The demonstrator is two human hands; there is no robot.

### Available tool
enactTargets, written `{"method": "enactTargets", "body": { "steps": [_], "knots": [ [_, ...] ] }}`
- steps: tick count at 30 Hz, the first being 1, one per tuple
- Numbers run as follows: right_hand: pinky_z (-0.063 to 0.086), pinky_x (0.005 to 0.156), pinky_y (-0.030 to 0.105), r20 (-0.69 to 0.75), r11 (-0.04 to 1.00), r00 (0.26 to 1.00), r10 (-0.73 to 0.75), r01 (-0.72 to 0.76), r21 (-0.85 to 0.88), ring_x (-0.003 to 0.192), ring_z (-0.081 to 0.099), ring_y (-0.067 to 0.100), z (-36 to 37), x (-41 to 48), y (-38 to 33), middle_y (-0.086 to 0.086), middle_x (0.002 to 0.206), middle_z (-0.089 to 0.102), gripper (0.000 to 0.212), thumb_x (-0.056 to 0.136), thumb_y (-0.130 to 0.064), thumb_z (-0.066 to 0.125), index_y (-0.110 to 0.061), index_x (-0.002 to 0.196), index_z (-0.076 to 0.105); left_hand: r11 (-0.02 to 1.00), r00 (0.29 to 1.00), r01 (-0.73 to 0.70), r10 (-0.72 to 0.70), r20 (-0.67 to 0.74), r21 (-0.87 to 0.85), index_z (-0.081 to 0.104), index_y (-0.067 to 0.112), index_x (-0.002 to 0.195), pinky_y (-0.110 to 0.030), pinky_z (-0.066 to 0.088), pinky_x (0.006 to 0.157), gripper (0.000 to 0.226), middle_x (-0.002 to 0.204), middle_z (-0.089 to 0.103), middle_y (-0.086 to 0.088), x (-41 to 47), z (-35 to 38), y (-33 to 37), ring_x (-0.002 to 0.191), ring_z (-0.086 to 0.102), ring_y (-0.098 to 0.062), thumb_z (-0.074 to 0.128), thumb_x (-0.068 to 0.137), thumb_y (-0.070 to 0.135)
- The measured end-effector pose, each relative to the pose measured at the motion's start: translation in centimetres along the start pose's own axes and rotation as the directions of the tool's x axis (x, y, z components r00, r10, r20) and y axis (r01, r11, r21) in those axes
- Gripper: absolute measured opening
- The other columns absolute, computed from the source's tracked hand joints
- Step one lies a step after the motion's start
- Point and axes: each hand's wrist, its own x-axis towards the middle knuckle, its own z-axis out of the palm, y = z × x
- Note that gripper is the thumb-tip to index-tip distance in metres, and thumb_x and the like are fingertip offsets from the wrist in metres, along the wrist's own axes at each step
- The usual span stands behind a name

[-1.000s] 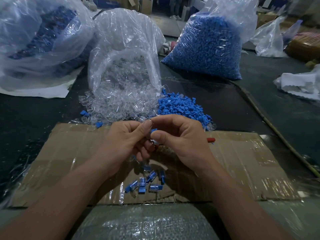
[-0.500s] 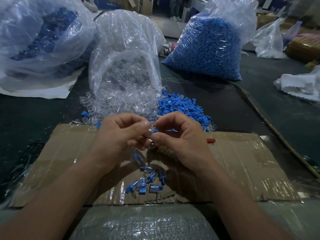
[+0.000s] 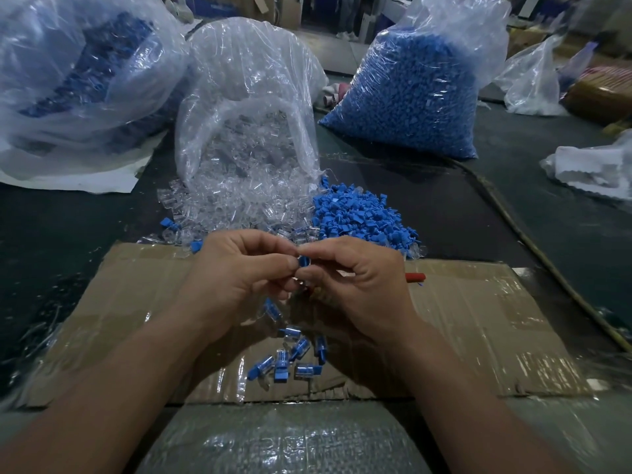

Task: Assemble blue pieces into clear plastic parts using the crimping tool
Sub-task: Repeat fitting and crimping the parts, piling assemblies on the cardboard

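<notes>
Fingertips of the left hand (image 3: 239, 271) and right hand (image 3: 359, 285) meet, pinching one small blue plastic piece (image 3: 302, 261). Below the fingers lie a few finished blue-and-clear assemblies (image 3: 290, 357). Beyond them, heaps of clear plastic parts (image 3: 239, 203) and loose blue pieces (image 3: 359, 217) wait, so most work likely remains.

Dark green table top (image 3: 444, 206), flat brown cardboard sheet (image 3: 478, 319) at the near side, open clear plastic bag of transparent parts (image 3: 246, 97), loose heap of small blue pieces (image 3: 359, 213) touching its spill, tied clear bag full of blue pieces (image 3: 410, 97) behind.
</notes>
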Motion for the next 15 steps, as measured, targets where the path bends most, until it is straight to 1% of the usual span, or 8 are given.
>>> {"method": "enactTargets", "body": {
  "steps": [3,10,15],
  "knots": [
    [0.050,0.080,0.014,0.005,0.996,0.998,-0.067,0.067,-0.051,0.087,0.062,0.007,-0.11,0.04,0.24,0.007,0.088,0.071,0.024,0.073,-0.011,0.070,-0.002,0.095,0.070,1.000,1.000,0.012,-0.012,0.013,-0.003,0.072,0.012,0.058,-0.018,0.049,0.042,0.011,0.054,0.065,-0.010,-0.03,-0.01,0.07,0.044,0.060,-0.014,0.065,0.055,0.003],
    [0.051,0.079,0.018,0.015,0.994,0.996,-0.083,0.084,-0.075,0.086,0.062,0.008,-0.22,0.00,0.41,0.007,0.088,0.071,0.022,0.073,-0.010,0.070,-0.003,0.094,0.071,0.999,0.999,0.039,-0.038,0.027,-0.018,0.072,0.012,0.058,-0.019,0.049,0.042,0.012,0.055,0.065,-0.009,0.02,0.04,0.06,0.044,0.061,-0.014,0.065,0.055,0.003],
    [0.051,0.076,0.019,0.034,0.987,0.992,-0.121,0.124,-0.107,0.081,0.063,0.009,-0.21,0.00,0.41,0.007,0.085,0.071,0.021,0.071,-0.006,0.074,-0.001,0.091,0.071,0.999,0.998,0.042,-0.043,0.036,0.025,0.071,0.014,0.057,-0.019,0.049,0.043,0.011,0.056,0.065,-0.009,0.10,-0.14,-0.07,0.046,0.061,-0.015,0.066,0.055,0.004]
  ]
}}
